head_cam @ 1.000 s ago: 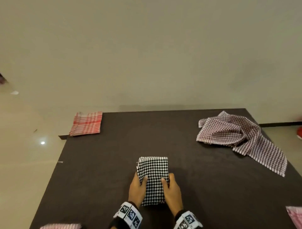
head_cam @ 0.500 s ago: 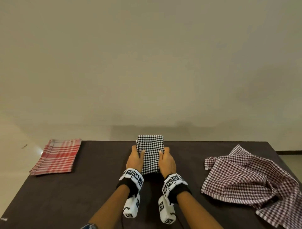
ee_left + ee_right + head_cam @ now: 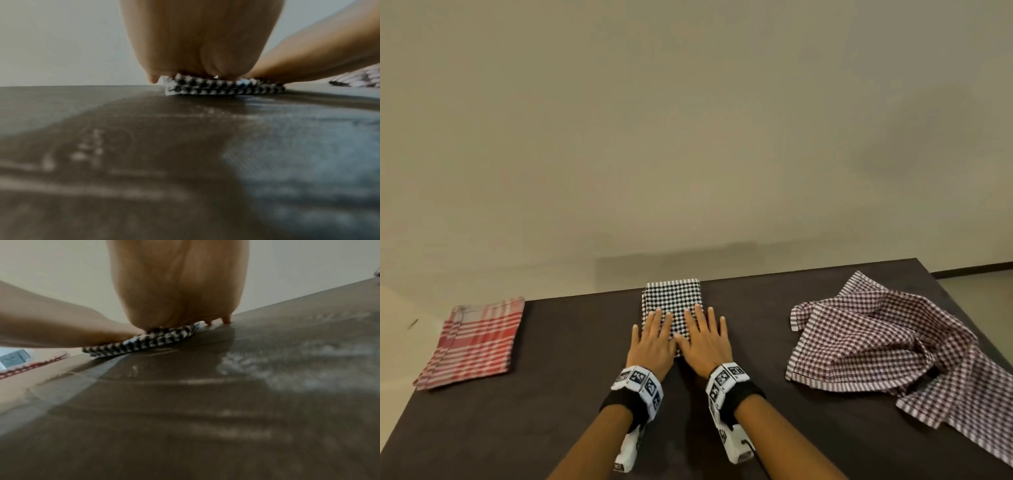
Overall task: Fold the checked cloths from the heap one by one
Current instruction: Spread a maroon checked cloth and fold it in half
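A folded black-checked cloth [image 3: 672, 306] is pressed flat on the bench [image 3: 571, 359] under the left hand [image 3: 652, 342] and right hand [image 3: 705, 341], fingers outstretched.

Plain beige wall [image 3: 688, 120] behind, matte and bare, with a soft shadow patch on the right side. Dark brown bench [image 3: 517, 428] filling the lower part, far edge set against the wall. Pale floor [image 3: 976, 287] past the right corner, with a dark skirting strip [image 3: 972, 273] along the wall's foot. Even, dim indoor light.
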